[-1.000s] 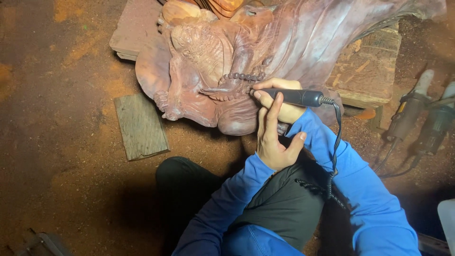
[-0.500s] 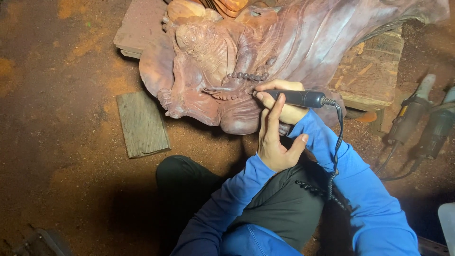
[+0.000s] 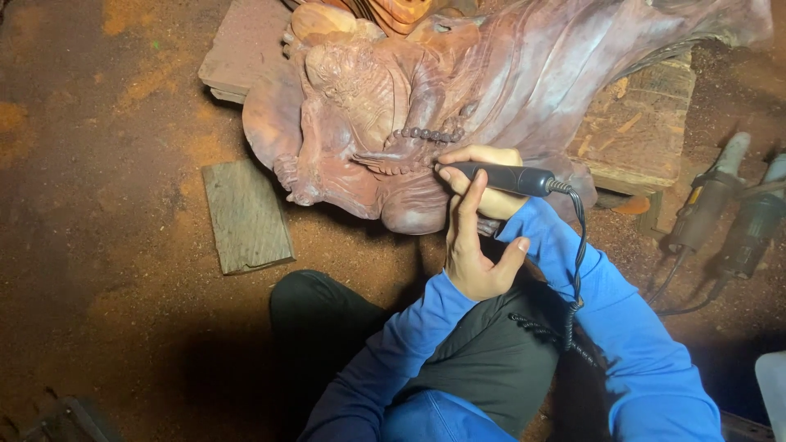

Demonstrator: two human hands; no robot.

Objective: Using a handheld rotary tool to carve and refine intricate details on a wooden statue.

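Dark rotary carving handpiece point(image 3: 503, 178), tip against the reddish carved wooden statue point(image 3: 426, 115) lying on the dusty floor. Right hand point(image 3: 487, 184) closed around the handpiece. Left hand point(image 3: 475, 245) holds nothing, fingers extended, index touching the tool's front. Coiled cord point(image 3: 577, 245) trails back. Wooden board point(image 3: 246, 214) lies left; two power tools point(image 3: 729, 213) right.

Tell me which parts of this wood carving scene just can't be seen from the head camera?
- Tip of the black rotary tool: hidden by the left hand fingers and the right hand.
- Top of the reddish carved sculpture: cut off by the upper edge.
- Two power tools at right: in shadow, details unclear.
- Dark object at the bottom left corner: cut off, too dim.
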